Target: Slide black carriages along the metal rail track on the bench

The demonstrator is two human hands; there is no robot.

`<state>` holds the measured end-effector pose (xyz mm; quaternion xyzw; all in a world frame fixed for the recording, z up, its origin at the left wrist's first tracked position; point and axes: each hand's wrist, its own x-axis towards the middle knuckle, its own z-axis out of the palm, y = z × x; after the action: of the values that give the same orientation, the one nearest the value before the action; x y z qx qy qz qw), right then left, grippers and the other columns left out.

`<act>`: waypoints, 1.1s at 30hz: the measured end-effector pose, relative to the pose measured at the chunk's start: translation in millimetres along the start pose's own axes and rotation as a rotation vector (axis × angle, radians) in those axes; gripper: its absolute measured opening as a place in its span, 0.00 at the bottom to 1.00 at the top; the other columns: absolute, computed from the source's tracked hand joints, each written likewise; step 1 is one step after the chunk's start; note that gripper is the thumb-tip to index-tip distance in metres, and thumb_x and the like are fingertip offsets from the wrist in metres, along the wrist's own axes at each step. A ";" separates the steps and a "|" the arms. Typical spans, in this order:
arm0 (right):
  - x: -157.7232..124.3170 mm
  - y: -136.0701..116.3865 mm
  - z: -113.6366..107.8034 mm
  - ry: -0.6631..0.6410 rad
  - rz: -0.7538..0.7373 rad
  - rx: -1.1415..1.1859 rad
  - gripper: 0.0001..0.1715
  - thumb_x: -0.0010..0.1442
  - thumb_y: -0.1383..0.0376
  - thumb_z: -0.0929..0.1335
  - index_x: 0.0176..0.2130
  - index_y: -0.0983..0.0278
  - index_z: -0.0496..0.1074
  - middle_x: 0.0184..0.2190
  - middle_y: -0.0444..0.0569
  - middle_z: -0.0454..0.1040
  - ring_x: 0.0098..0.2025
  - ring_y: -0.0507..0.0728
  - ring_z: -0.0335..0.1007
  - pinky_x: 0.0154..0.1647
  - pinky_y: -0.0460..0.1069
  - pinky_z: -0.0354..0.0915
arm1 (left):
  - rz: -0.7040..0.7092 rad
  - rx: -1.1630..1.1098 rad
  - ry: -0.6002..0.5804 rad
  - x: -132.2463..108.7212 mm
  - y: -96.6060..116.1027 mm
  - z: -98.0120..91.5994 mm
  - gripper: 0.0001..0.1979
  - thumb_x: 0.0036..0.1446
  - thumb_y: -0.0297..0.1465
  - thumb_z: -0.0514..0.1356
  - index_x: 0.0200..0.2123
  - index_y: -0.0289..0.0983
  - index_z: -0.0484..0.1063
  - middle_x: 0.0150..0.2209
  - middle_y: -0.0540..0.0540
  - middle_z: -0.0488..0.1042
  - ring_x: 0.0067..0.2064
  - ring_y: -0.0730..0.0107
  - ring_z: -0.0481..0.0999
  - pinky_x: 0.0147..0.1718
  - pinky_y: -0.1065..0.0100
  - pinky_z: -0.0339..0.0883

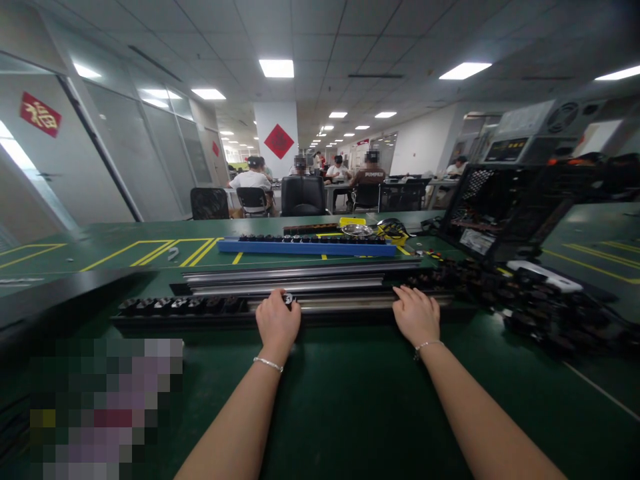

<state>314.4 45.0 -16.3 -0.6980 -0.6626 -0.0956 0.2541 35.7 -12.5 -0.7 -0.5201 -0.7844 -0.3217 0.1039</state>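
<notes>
**Both hands on the long rail at the counter's front**

The left hand [277, 323] is laid on the rail [320, 305], fingers curled over its near edge, beside a small dark part that is touched or pinched near the fingertips; which of the two cannot be told. The right hand [416, 315] is pressed on the same rail further along, fingers together and bent over the top. Nothing is seen lifted.

The rail is lying lengthwise across the green counter [350, 400], just in front of the person. A row of black caps [180, 305] is seated on its left stretch; the stretch between the hands is bare metal. More silver rails [300, 275] are stacked just behind it. A blue strip [305, 247] with dark pieces is set further back, near a yellow box [353, 221]. A black mesh case [505, 210] is standing at the right, with a heap of black parts [525, 300] below it.

Judged from the pose, the rail is best kept flat and steadied with both hands well apart, so it is not rocked against the stack behind. Pressure is better put on the bare metal than on the seated caps, which could be knocked loose. The heap at the right is close to the rail's end, so sliding that way should be avoided.

People are seated at desks well behind.
</notes>
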 end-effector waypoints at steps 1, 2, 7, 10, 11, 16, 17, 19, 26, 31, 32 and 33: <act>0.0 0.1 -0.1 0.000 0.001 0.001 0.26 0.58 0.65 0.55 0.52 0.58 0.70 0.56 0.44 0.66 0.58 0.58 0.55 0.60 0.60 0.44 | 0.001 -0.002 0.005 -0.4 0.0 0.5 0.15 0.52 0.34 0.53 0.43 0.37 0.66 0.35 0.44 0.73 0.40 0.59 0.72 0.44 0.60 0.60; 0.0 0.1 -0.2 0.000 0.003 0.002 0.26 0.58 0.65 0.55 0.52 0.58 0.70 0.56 0.44 0.67 0.58 0.58 0.55 0.60 0.60 0.44 | 0.003 -0.003 0.015 -0.9 0.1 1.2 0.15 0.52 0.34 0.54 0.43 0.37 0.66 0.36 0.43 0.73 0.41 0.59 0.71 0.44 0.60 0.60; -0.2 0.0 0.0 0.009 0.002 0.002 0.26 0.58 0.65 0.55 0.51 0.57 0.70 0.55 0.44 0.68 0.58 0.58 0.56 0.60 0.61 0.44 | 0.008 0.010 0.079 -3.3 1.4 5.8 0.17 0.51 0.32 0.54 0.45 0.35 0.66 0.42 0.41 0.73 0.48 0.57 0.69 0.49 0.59 0.57; -0.2 0.2 1.2 0.028 -0.008 0.007 0.26 0.57 0.66 0.56 0.51 0.58 0.70 0.54 0.45 0.68 0.57 0.59 0.56 0.60 0.62 0.44 | 0.007 0.024 0.078 -3.5 2.0 7.2 0.18 0.51 0.33 0.54 0.46 0.34 0.65 0.41 0.40 0.73 0.48 0.57 0.69 0.50 0.58 0.56; -0.2 0.3 1.7 0.036 -0.010 0.010 0.26 0.57 0.66 0.56 0.51 0.58 0.70 0.54 0.46 0.69 0.57 0.59 0.56 0.60 0.62 0.44 | 0.006 0.026 0.072 -3.4 2.2 7.3 0.18 0.51 0.33 0.54 0.46 0.34 0.65 0.40 0.41 0.73 0.47 0.57 0.70 0.50 0.58 0.56; 0.6 1.4 2.9 0.053 -0.015 0.025 0.26 0.57 0.66 0.56 0.50 0.58 0.71 0.53 0.46 0.69 0.56 0.59 0.57 0.59 0.61 0.45 | -0.007 0.025 0.061 -1.9 3.7 6.3 0.18 0.50 0.33 0.54 0.46 0.36 0.66 0.37 0.42 0.74 0.45 0.58 0.71 0.50 0.58 0.56; 0.7 1.6 2.9 0.051 -0.017 0.029 0.26 0.57 0.65 0.56 0.50 0.58 0.71 0.53 0.47 0.69 0.56 0.60 0.57 0.59 0.61 0.45 | -0.010 0.026 0.058 -1.6 4.1 6.0 0.18 0.50 0.33 0.53 0.46 0.36 0.66 0.37 0.42 0.74 0.44 0.58 0.71 0.50 0.58 0.56; 0.9 1.6 2.7 0.049 -0.017 0.035 0.26 0.57 0.65 0.56 0.50 0.59 0.71 0.52 0.47 0.70 0.56 0.60 0.57 0.59 0.62 0.46 | -0.017 0.024 0.048 -1.2 4.5 5.6 0.18 0.50 0.34 0.53 0.45 0.37 0.66 0.36 0.43 0.74 0.43 0.58 0.71 0.50 0.58 0.56; 0.2 0.5 1.9 0.040 -0.006 0.035 0.25 0.57 0.65 0.55 0.50 0.60 0.71 0.53 0.47 0.69 0.57 0.59 0.57 0.60 0.61 0.44 | -0.016 0.014 0.041 -1.4 4.8 4.9 0.17 0.50 0.34 0.53 0.45 0.37 0.65 0.36 0.44 0.74 0.43 0.59 0.71 0.50 0.58 0.55; 0.7 1.3 2.0 0.044 -0.016 0.032 0.25 0.57 0.65 0.56 0.50 0.60 0.71 0.53 0.47 0.69 0.57 0.60 0.57 0.59 0.62 0.45 | -0.018 -0.001 0.027 -2.1 5.9 3.9 0.16 0.50 0.34 0.53 0.44 0.38 0.65 0.36 0.44 0.74 0.43 0.60 0.72 0.51 0.57 0.54; 0.9 1.7 2.2 0.045 -0.018 0.030 0.25 0.57 0.65 0.56 0.50 0.60 0.71 0.53 0.47 0.69 0.57 0.60 0.57 0.59 0.62 0.46 | -0.017 -0.004 0.024 -2.2 6.0 3.7 0.16 0.50 0.34 0.53 0.44 0.39 0.65 0.36 0.44 0.74 0.42 0.60 0.72 0.51 0.57 0.54; 1.1 2.2 2.6 0.046 -0.020 0.028 0.25 0.57 0.65 0.56 0.50 0.60 0.71 0.53 0.47 0.69 0.57 0.60 0.57 0.59 0.63 0.46 | -0.016 -0.006 0.021 -2.2 6.0 3.5 0.16 0.50 0.34 0.53 0.44 0.39 0.65 0.36 0.44 0.74 0.42 0.60 0.72 0.51 0.57 0.54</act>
<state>316.1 47.2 -18.5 -0.6853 -0.6650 -0.1049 0.2778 42.6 -10.5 -2.1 -0.5108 -0.7864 -0.3303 0.1081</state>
